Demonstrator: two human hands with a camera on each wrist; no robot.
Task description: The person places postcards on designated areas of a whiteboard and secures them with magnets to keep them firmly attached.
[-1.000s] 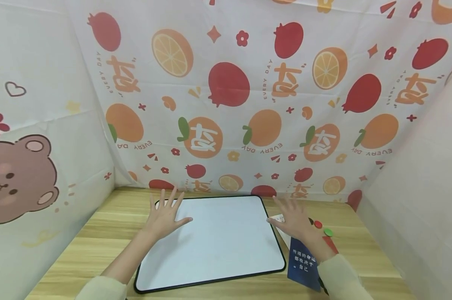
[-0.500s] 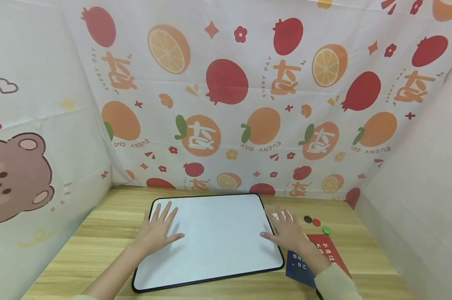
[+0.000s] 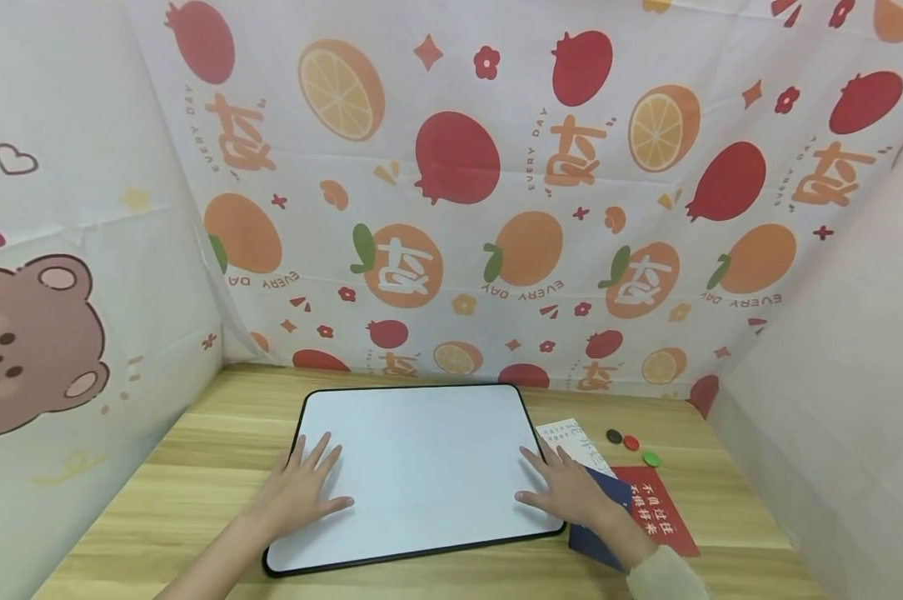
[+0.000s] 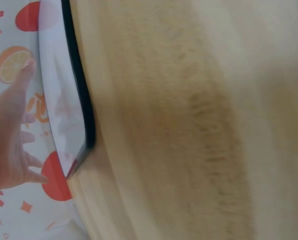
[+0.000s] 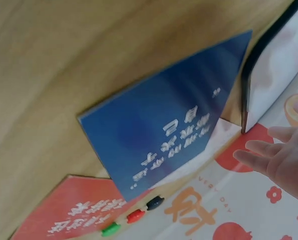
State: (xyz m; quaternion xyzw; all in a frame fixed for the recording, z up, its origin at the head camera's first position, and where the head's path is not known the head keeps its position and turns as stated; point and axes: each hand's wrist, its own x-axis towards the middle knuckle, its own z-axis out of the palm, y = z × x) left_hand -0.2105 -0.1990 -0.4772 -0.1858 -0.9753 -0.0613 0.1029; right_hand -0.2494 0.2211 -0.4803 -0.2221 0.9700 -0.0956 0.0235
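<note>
The left hand (image 3: 294, 493) is spread wide, fingers apart and thumb out, and grips nothing; the right hand (image 3: 567, 492) is likewise spread and holds nothing. Both hands are palm-down at the whiteboard (image 3: 421, 467), the left over its left edge, the right over its right edge; contact with its surface cannot be confirmed. The whiteboard, black-rimmed, lies on the wooden table (image 3: 736, 475) between the hands, its white face up. A pale sleeve (image 3: 665, 575) covers the right forearm. Just right of the whiteboard, a blue card (image 3: 597, 550) overlaps a white card (image 3: 571, 437) and a red card (image 3: 665, 517). Beyond the red card lie a black disc (image 3: 614, 436), a red disc (image 3: 631, 442) and a green disc (image 3: 651, 459). A fruit-printed cloth (image 3: 459, 250) hangs behind; the left-hand cloth bears a printed bear (image 3: 35, 346).
</note>
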